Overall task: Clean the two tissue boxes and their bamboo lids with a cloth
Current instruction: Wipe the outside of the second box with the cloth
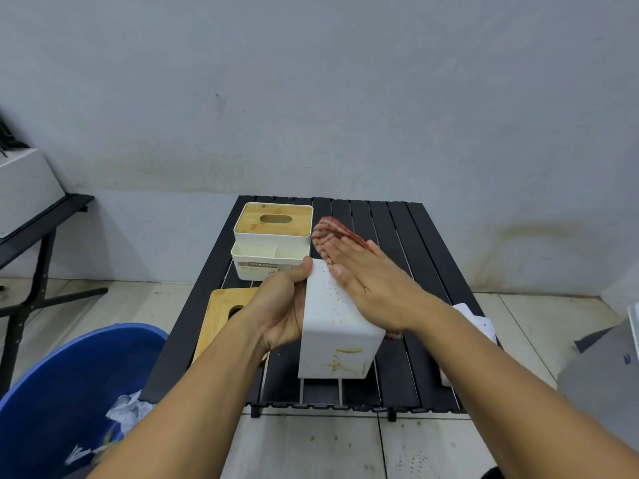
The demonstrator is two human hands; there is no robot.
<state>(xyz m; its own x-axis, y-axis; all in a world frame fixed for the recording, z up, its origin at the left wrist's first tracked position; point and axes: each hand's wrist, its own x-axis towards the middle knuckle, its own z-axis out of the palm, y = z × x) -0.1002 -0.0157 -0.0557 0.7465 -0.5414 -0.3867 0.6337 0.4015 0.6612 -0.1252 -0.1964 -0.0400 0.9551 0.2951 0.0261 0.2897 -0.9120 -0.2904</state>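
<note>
**White plastic, yellow stains: wiping the open box**

White and lidless, the box (pixel 337 326) is held tilted over the front half of the black slatted desk (pixel 397 229). Whether its lower end touches the slats cannot be told. The left hand (pixel 280 305) grips it from the side, thumb hooked over the far edge. The right hand (pixel 373 288) lies flat with straight fingers, pressing the red-checked cloth (pixel 323 233) onto the upper face.

To do this wipe well, I would keep the left grip firm so the box does not twist under pressure. I would draw the flat palm down the whole face in overlapping strokes, then turn the box to bring the near end up. A clean fold of cloth probably helps there, or the marks may only smear.

The box looks far from clean. Yellowish specks dot the upper face beside the right hand, and heavier yellow-brown smears streak the near end.

The second box (pixel 269 261), labelled as a tissue holder, stands at the back left of the desk with its bamboo lid (pixel 273 219) on. The loose lid (pixel 221 309) lies flat near the left edge, partly under the left wrist.
</note>
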